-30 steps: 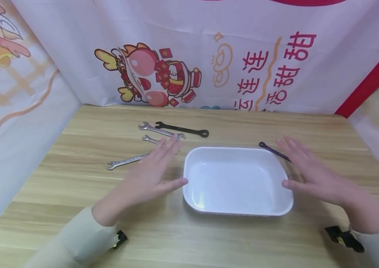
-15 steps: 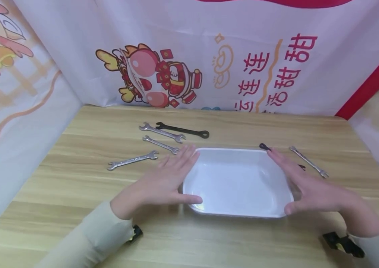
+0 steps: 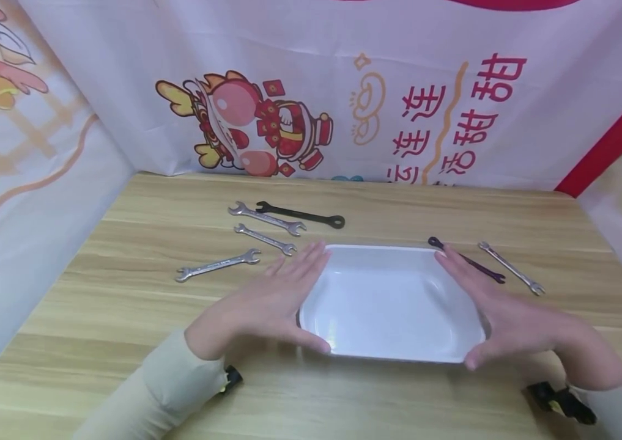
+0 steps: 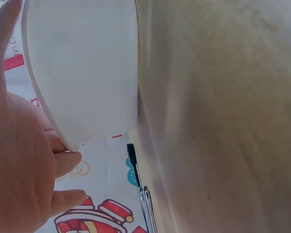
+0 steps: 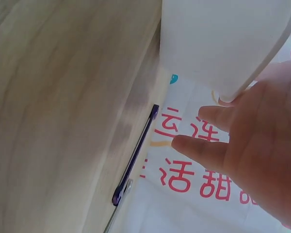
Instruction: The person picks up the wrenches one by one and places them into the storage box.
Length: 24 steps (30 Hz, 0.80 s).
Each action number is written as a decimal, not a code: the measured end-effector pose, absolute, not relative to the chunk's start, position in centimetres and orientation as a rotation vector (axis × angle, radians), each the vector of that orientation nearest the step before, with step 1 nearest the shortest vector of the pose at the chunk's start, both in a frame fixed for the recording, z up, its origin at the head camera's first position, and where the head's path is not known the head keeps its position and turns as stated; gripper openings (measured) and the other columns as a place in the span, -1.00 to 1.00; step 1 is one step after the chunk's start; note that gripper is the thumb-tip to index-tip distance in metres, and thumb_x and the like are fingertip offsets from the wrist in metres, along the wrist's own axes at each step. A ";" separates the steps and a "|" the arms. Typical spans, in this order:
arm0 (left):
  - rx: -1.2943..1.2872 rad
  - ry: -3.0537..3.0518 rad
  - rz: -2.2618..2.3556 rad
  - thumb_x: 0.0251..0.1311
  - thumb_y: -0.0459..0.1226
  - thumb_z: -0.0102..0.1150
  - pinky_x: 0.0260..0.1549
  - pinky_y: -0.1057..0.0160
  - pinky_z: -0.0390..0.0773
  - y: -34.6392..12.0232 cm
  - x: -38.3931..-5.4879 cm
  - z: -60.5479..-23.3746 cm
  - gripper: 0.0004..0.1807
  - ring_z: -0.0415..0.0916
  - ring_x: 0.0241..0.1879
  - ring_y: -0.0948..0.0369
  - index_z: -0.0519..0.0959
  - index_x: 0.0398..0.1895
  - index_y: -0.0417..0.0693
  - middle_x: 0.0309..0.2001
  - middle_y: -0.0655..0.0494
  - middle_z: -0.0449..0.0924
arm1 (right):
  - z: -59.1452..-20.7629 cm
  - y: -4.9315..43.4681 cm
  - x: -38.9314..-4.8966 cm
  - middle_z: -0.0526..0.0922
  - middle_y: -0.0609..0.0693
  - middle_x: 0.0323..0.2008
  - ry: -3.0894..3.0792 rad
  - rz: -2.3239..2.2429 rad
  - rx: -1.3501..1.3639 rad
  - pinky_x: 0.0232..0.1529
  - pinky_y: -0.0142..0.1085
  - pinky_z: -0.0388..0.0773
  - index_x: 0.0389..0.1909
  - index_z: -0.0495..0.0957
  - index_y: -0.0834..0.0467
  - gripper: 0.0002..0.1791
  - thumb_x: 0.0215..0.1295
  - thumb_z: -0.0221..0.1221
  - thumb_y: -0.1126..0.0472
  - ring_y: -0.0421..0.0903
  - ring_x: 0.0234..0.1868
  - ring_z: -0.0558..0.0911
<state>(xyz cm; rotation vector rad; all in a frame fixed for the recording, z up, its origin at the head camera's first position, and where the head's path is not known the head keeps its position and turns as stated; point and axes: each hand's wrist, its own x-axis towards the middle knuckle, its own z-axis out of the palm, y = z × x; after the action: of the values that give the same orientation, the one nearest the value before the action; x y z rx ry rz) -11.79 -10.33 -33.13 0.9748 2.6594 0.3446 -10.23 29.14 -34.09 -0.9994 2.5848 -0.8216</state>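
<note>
A white rectangular dish (image 3: 390, 299) with rounded corners sits upright on the wooden table. My left hand (image 3: 274, 305) grips its left end, thumb at the near corner and fingers along the far one. At the opposite end my right hand (image 3: 509, 318) holds the dish the same way, its thumb on the near right corner. In the left wrist view, fingertips touch the rim of the dish (image 4: 82, 73) while two fingers stick out past it. The right wrist view has the fingers at the rim of the dish (image 5: 218, 43), two of them extended beyond its corner.
Left of the dish lie a black wrench (image 3: 299, 214) and several silver ones, including a silver wrench (image 3: 218, 265) nearest the left arm. Beyond my right hand are another black wrench (image 3: 478, 266) and a silver wrench (image 3: 511, 267). A printed cloth (image 3: 316, 49) hangs behind the table.
Both hands have come in from above the ends of the dish, lowered and closed on its corners. The wrenches stay put; more of those at the right show now.
</note>
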 end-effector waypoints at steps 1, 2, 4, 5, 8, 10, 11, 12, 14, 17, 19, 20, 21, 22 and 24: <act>0.973 2.660 0.341 -0.27 0.68 -0.04 0.52 -0.19 -0.19 -10.4 -11.8 -33.1 0.51 -0.54 0.60 0.17 -0.48 0.58 0.10 0.56 0.24 -0.68 | -34.1 29.0 -10.3 -0.45 0.03 0.61 2.583 -0.825 -1.014 0.26 -0.80 -0.22 0.60 -0.35 0.03 0.56 -0.27 0.56 -0.20 -0.39 0.56 -0.31; 0.971 2.659 0.336 -0.27 0.68 -0.03 0.52 -0.18 -0.20 -10.5 -11.8 -33.1 0.52 -0.55 0.60 0.17 -0.48 0.58 0.08 0.56 0.23 -0.68 | -34.1 28.9 -10.4 -0.45 0.04 0.61 2.584 -0.825 -1.032 0.27 -0.81 -0.24 0.60 -0.35 0.04 0.56 -0.26 0.55 -0.22 -0.38 0.56 -0.32; 0.968 2.659 0.334 -0.28 0.67 -0.02 0.52 -0.19 -0.21 -10.8 -11.9 -33.1 0.53 -0.55 0.60 0.18 -0.48 0.58 0.06 0.56 0.22 -0.67 | -34.2 28.5 -10.6 -0.44 0.05 0.61 2.587 -0.822 -1.061 0.29 -0.82 -0.28 0.60 -0.37 0.07 0.57 -0.26 0.53 -0.27 -0.37 0.56 -0.33; 0.967 2.656 0.336 -0.28 0.67 -0.01 0.52 -0.19 -0.22 -10.9 -11.9 -33.0 0.53 -0.55 0.60 0.17 -0.48 0.58 0.05 0.57 0.21 -0.67 | -34.3 28.4 -10.6 -0.44 0.06 0.61 2.582 -0.826 -1.071 0.30 -0.82 -0.29 0.59 -0.37 0.08 0.57 -0.25 0.53 -0.28 -0.36 0.56 -0.34; 0.946 2.646 0.353 -0.30 0.67 0.00 0.52 -0.19 -0.23 -11.3 -11.9 -33.0 0.54 -0.54 0.60 0.17 -0.48 0.58 0.06 0.57 0.21 -0.65 | -34.4 27.9 -10.7 -0.44 0.06 0.61 2.576 -0.831 -1.065 0.30 -0.81 -0.30 0.59 -0.38 0.07 0.58 -0.25 0.53 -0.27 -0.38 0.56 -0.36; 0.928 2.644 0.378 -0.32 0.66 0.02 0.52 -0.19 -0.22 -11.6 -11.9 -32.9 0.55 -0.52 0.60 0.15 -0.47 0.58 0.06 0.58 0.21 -0.64 | -34.4 27.5 -10.8 -0.44 0.04 0.61 2.568 -0.833 -1.039 0.30 -0.80 -0.29 0.60 -0.38 0.04 0.58 -0.27 0.55 -0.22 -0.31 0.58 -0.36; 0.923 2.644 0.387 -0.32 0.66 0.04 0.52 -0.20 -0.23 -11.8 -11.9 -32.9 0.56 -0.52 0.60 0.15 -0.47 0.58 0.06 0.58 0.21 -0.63 | -34.3 27.3 -10.9 -0.45 0.04 0.61 2.565 -0.830 -1.021 0.30 -0.78 -0.27 0.59 -0.40 0.02 0.59 -0.28 0.56 -0.20 -0.25 0.59 -0.34; 0.918 2.651 0.390 -0.33 0.66 0.04 0.52 -0.20 -0.22 -12.0 -11.8 -32.9 0.56 -0.51 0.60 0.14 -0.47 0.58 0.06 0.58 0.20 -0.63 | -34.3 27.1 -10.9 -0.45 0.03 0.61 2.566 -0.821 -1.000 0.36 -0.69 -0.23 0.59 -0.40 0.00 0.59 -0.29 0.57 -0.17 -0.19 0.60 -0.32; 0.914 2.663 0.384 -0.33 0.65 0.05 0.52 -0.20 -0.22 -12.4 -11.7 -32.8 0.57 -0.50 0.61 0.13 -0.47 0.58 0.05 0.59 0.20 -0.62 | -34.1 26.7 -11.0 -0.47 0.01 0.61 2.564 -0.799 -0.964 0.47 -0.39 -0.08 0.59 -0.42 -0.05 0.60 -0.30 0.58 -0.14 -0.06 0.61 -0.28; 0.918 2.671 0.365 -0.32 0.64 0.07 0.51 -0.22 -0.23 -12.9 -11.5 -32.6 0.57 -0.51 0.61 0.11 -0.47 0.58 0.02 0.59 0.17 -0.62 | -34.0 26.3 -11.1 -0.48 0.01 0.60 2.568 -0.751 -0.947 0.41 0.04 0.08 0.59 -0.43 -0.07 0.60 -0.29 0.58 -0.17 0.08 0.60 -0.21; 0.908 2.670 0.360 -0.33 0.64 0.09 0.50 -0.24 -0.25 -13.0 -11.4 -32.5 0.58 -0.52 0.60 0.11 -0.47 0.58 0.01 0.59 0.14 -0.60 | -33.9 26.1 -11.0 -0.48 0.01 0.60 2.570 -0.727 -0.952 0.40 0.05 0.08 0.59 -0.42 -0.07 0.58 -0.28 0.56 -0.22 0.09 0.60 -0.21; 0.904 2.667 0.365 -0.33 0.63 0.11 0.50 -0.25 -0.28 -13.0 -11.3 -32.5 0.59 -0.53 0.60 0.10 -0.47 0.58 0.00 0.59 0.13 -0.61 | -33.9 26.1 -11.0 -0.48 0.02 0.60 2.571 -0.720 -0.961 0.43 -0.05 0.05 0.59 -0.41 -0.06 0.57 -0.26 0.54 -0.25 0.09 0.60 -0.21; 0.901 2.665 0.370 -0.34 0.62 0.13 0.49 -0.26 -0.31 -13.0 -11.3 -32.5 0.60 -0.54 0.60 0.10 -0.47 0.57 0.00 0.59 0.13 -0.60 | -33.9 26.0 -10.9 -0.48 0.03 0.60 2.572 -0.713 -0.966 0.44 -0.14 0.02 0.59 -0.41 -0.06 0.57 -0.25 0.53 -0.28 0.08 0.60 -0.22; 0.898 2.665 0.368 -0.35 0.63 0.13 0.49 -0.26 -0.34 -12.9 -11.2 -32.6 0.60 -0.56 0.60 0.11 -0.48 0.57 0.01 0.59 0.14 -0.61 | -33.9 26.0 -10.8 -0.48 0.03 0.60 2.574 -0.704 -0.969 0.44 -0.16 0.00 0.59 -0.41 -0.05 0.56 -0.24 0.52 -0.30 0.07 0.61 -0.24; 0.906 2.669 0.373 -0.36 0.63 0.13 0.49 -0.26 -0.39 -12.6 -11.2 -32.7 0.61 -0.59 0.59 0.11 -0.49 0.57 0.01 0.58 0.15 -0.65 | -33.9 25.8 -10.7 -0.48 0.03 0.60 2.571 -0.707 -0.972 0.45 -0.14 -0.01 0.60 -0.40 -0.05 0.56 -0.24 0.51 -0.31 0.06 0.61 -0.25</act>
<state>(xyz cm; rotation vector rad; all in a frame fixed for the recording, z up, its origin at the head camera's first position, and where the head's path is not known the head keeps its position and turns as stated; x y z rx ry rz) -11.22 -12.61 -32.67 0.9065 2.6690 0.3733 -10.66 25.82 -33.90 -0.9721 2.5710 -0.7070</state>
